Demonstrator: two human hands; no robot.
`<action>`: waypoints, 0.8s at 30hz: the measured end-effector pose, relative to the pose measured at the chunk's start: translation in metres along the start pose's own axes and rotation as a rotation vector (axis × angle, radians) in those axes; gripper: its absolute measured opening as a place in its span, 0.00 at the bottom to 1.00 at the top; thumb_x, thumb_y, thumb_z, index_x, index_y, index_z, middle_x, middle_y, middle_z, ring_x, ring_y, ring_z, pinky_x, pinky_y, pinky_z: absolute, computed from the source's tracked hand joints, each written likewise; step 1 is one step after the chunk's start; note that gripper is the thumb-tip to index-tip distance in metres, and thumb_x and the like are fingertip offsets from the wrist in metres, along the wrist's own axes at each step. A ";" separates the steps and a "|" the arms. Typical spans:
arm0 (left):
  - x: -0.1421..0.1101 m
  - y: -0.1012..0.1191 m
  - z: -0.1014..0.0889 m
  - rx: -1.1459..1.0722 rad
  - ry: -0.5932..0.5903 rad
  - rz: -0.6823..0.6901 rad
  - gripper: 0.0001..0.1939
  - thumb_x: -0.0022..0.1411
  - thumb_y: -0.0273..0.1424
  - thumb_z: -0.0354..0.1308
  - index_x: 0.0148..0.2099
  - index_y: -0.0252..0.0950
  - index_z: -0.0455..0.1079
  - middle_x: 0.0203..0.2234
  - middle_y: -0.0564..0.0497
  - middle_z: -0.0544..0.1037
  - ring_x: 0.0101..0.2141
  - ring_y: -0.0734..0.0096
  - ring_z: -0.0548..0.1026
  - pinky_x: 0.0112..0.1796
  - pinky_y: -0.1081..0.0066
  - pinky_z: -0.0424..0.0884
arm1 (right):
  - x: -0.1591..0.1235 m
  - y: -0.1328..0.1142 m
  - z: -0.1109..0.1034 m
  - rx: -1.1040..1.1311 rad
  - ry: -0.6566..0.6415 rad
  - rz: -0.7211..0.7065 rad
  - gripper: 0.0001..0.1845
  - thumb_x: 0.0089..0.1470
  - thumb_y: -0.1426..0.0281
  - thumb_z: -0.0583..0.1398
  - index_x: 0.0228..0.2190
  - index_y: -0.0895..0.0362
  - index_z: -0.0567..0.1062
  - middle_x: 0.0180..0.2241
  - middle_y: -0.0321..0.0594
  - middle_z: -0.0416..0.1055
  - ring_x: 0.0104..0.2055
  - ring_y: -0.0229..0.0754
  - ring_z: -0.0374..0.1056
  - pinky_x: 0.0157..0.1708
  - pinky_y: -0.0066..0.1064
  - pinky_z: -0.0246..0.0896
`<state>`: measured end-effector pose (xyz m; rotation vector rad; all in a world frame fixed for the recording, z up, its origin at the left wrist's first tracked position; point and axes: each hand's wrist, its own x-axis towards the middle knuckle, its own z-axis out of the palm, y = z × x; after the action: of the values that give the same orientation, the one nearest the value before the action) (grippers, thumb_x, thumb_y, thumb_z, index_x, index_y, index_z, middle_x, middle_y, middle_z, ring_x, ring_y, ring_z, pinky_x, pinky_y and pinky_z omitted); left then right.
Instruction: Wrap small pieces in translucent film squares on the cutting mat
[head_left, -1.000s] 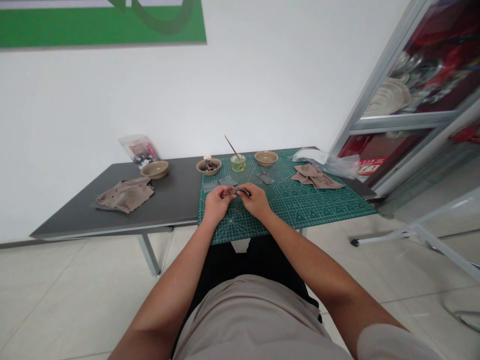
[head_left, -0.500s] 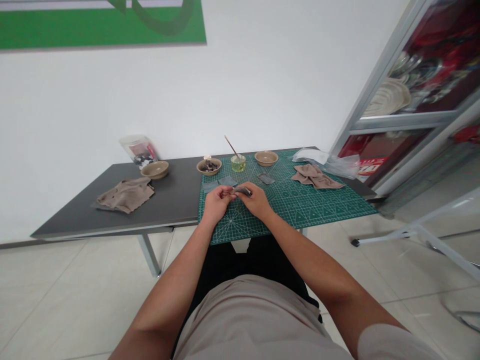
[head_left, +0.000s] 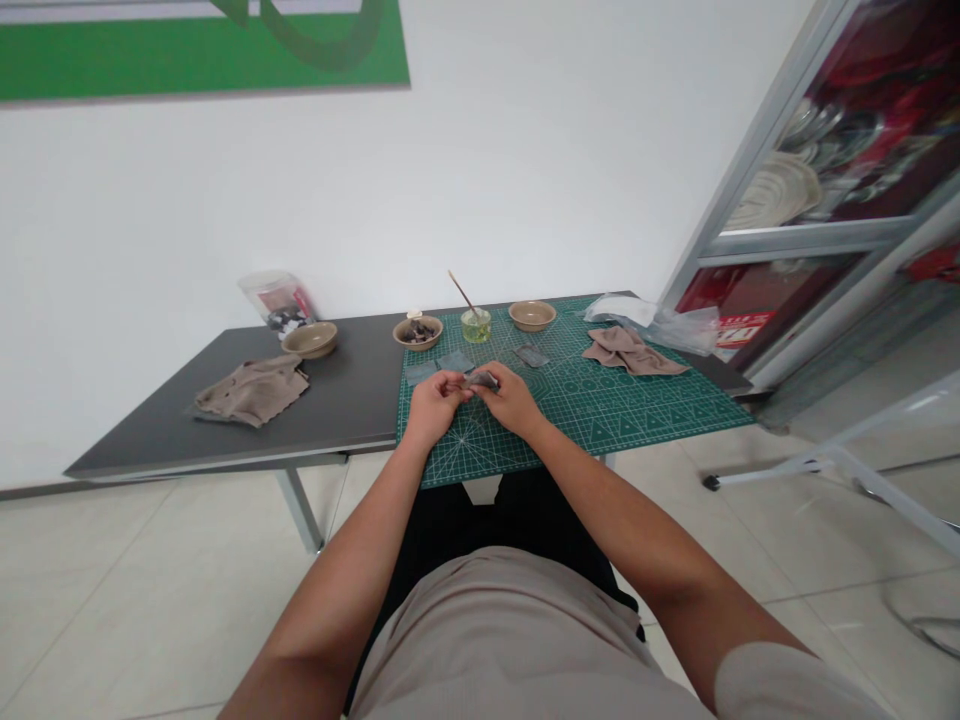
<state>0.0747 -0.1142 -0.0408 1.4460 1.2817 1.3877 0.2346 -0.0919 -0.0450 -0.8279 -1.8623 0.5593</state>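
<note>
Both hands meet over the green cutting mat (head_left: 585,420) and pinch one small, dark grey, thin piece (head_left: 482,379). It looks bent or folded; fingers cover much of it, so its exact kind cannot be made out. My left hand (head_left: 433,410) has its fingertips closed on the piece's left end. My right hand (head_left: 513,400) grips the other end between thumb and fingers. Just beyond my left hand lie flat grey-blue pieces (head_left: 454,362) on the mat. A separate dark grey rectangular piece (head_left: 532,355) rests past my right hand.
At the back stand a bowl of dark bits (head_left: 418,333), a glass jar (head_left: 475,325) with a slim stick in it, and another brown bowl (head_left: 532,316). Brown cloths (head_left: 631,352) and plastic bags lie right. On the left are a bowl (head_left: 310,340), a clear tub (head_left: 277,300) and a cloth (head_left: 253,390).
</note>
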 end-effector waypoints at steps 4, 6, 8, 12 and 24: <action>0.000 0.001 0.001 -0.026 0.005 -0.005 0.11 0.44 0.28 0.64 0.34 0.36 0.73 0.21 0.57 0.74 0.24 0.73 0.71 0.31 0.71 0.69 | 0.000 -0.001 0.000 0.008 0.024 0.018 0.04 0.53 0.71 0.60 0.34 0.54 0.74 0.34 0.37 0.73 0.38 0.41 0.68 0.41 0.33 0.61; 0.000 0.000 0.000 -0.034 0.000 -0.006 0.10 0.44 0.28 0.63 0.34 0.36 0.73 0.21 0.57 0.75 0.24 0.73 0.72 0.30 0.71 0.69 | 0.000 -0.002 -0.001 0.011 0.027 0.036 0.04 0.53 0.71 0.60 0.34 0.54 0.75 0.34 0.37 0.74 0.38 0.41 0.69 0.41 0.33 0.62; 0.001 -0.002 0.000 -0.038 -0.008 0.001 0.10 0.45 0.28 0.64 0.34 0.36 0.73 0.22 0.56 0.76 0.24 0.72 0.72 0.31 0.70 0.70 | 0.000 -0.002 -0.001 0.019 0.022 0.044 0.05 0.53 0.71 0.61 0.34 0.53 0.76 0.35 0.37 0.75 0.38 0.42 0.69 0.41 0.34 0.62; 0.003 -0.004 -0.001 -0.029 -0.010 0.010 0.10 0.45 0.28 0.63 0.34 0.36 0.73 0.22 0.56 0.76 0.25 0.72 0.73 0.31 0.70 0.69 | 0.000 -0.001 -0.001 0.054 0.035 0.058 0.05 0.53 0.70 0.61 0.33 0.53 0.77 0.34 0.37 0.76 0.39 0.42 0.71 0.42 0.34 0.63; 0.003 -0.005 0.000 0.051 -0.007 0.023 0.10 0.45 0.29 0.64 0.34 0.36 0.72 0.22 0.56 0.75 0.24 0.72 0.72 0.31 0.71 0.68 | 0.003 0.000 0.000 0.033 0.022 0.128 0.06 0.50 0.72 0.61 0.33 0.53 0.77 0.34 0.36 0.77 0.38 0.42 0.71 0.42 0.35 0.63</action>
<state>0.0733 -0.1103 -0.0448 1.5022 1.3083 1.3731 0.2341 -0.0899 -0.0429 -0.9319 -1.7846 0.6564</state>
